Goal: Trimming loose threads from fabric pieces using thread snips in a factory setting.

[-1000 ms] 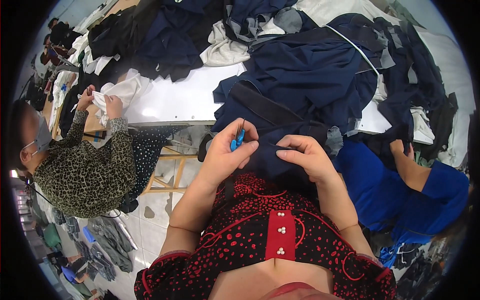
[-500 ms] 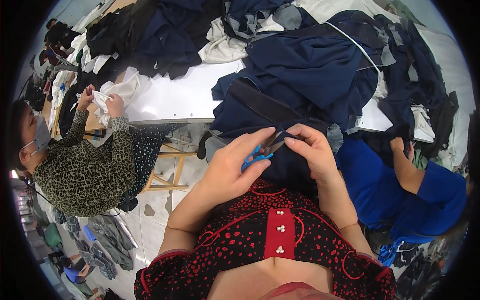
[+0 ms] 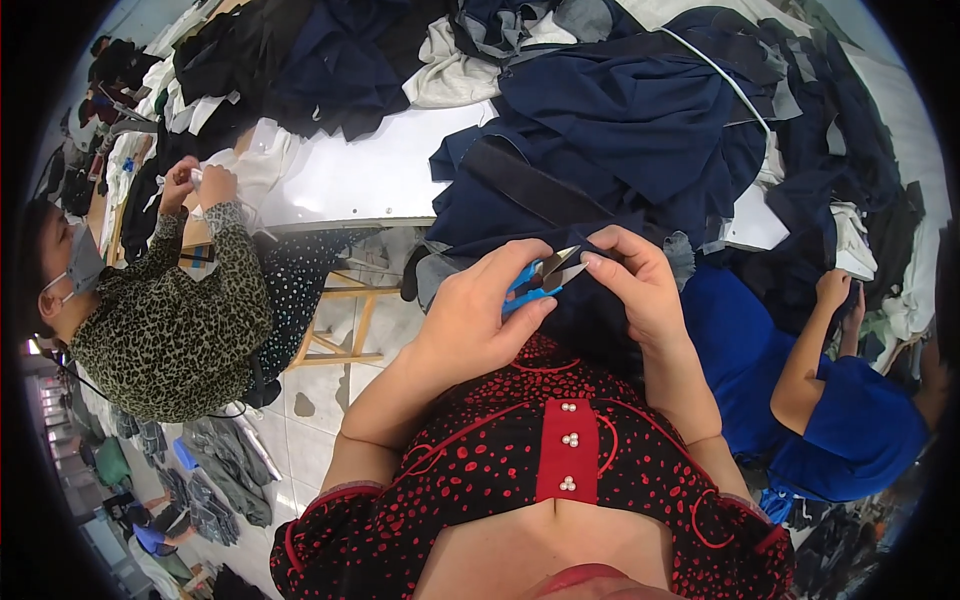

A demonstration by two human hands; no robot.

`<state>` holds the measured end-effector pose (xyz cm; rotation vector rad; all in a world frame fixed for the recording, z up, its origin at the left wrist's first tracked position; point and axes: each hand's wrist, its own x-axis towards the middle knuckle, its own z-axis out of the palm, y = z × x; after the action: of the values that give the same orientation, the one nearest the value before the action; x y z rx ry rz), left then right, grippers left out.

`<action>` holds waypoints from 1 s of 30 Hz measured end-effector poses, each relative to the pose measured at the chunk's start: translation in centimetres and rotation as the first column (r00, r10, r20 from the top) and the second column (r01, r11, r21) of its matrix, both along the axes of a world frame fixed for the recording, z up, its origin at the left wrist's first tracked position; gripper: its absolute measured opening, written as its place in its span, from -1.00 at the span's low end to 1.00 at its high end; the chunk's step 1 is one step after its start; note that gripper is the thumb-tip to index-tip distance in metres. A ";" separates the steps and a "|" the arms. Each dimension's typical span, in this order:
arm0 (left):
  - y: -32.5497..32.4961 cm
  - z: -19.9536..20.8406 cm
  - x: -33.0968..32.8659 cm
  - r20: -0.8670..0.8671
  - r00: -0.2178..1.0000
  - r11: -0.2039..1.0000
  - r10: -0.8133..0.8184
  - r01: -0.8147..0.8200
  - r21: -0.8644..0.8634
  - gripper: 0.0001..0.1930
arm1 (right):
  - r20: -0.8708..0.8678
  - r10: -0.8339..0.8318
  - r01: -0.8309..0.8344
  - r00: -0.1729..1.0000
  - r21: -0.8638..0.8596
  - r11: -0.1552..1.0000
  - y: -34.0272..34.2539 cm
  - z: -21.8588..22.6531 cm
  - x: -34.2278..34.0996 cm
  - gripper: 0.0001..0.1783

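Observation:
My left hand point(image 3: 475, 315) is closed around a pair of blue-handled thread snips point(image 3: 536, 294). Their two metal blades stand apart and point toward my right hand point(image 3: 645, 290). That hand pinches the edge of a navy garment point(image 3: 620, 115), its thumb and forefinger close to the blade tips. From my fingers the dark cloth hangs down in front of me and runs back over the table. Any thread between the blades is too small to make out.
A white table point(image 3: 350, 180) carries heaped navy cloth and pale cloth point(image 3: 455, 70). At left, a masked person in a patterned top point(image 3: 170, 335) handles white cloth. A person in blue point(image 3: 850, 420) works close on my right. A wooden stool point(image 3: 345, 325) stands at left.
The snips have tilted up, and their spread blades show more plainly above the cloth. My hands have shifted slightly. Both neighbours' hands have moved.

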<state>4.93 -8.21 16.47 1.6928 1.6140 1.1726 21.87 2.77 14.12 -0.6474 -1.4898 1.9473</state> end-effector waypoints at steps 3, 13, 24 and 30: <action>0.1 0.0 -0.2 -0.013 1.000 1.000 0.001 -0.001 0.007 -0.62 | -0.001 -0.017 0.017 1.000 0.111 0.994 0.1 -0.4 -0.2 -0.90; 0.1 -0.4 -0.8 0.086 0.996 0.999 -0.036 0.038 -0.021 -0.63 | -0.080 0.018 -0.003 0.997 0.183 0.983 0.3 -0.1 -0.7 -0.93; 0.6 -0.2 -0.3 0.024 0.998 0.996 -0.051 0.049 0.077 -0.61 | -0.063 -0.055 0.061 0.997 0.106 0.993 0.1 -0.6 -0.6 -0.84; 0.5 -0.7 -0.2 -0.034 0.999 0.996 0.000 0.003 0.088 -0.61 | -0.019 -0.085 0.087 0.996 0.317 0.944 0.3 -1.6 -0.5 -0.83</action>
<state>4.75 -7.67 15.78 1.7768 1.6028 1.2371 21.32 3.07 12.52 -0.5517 -1.6947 1.5931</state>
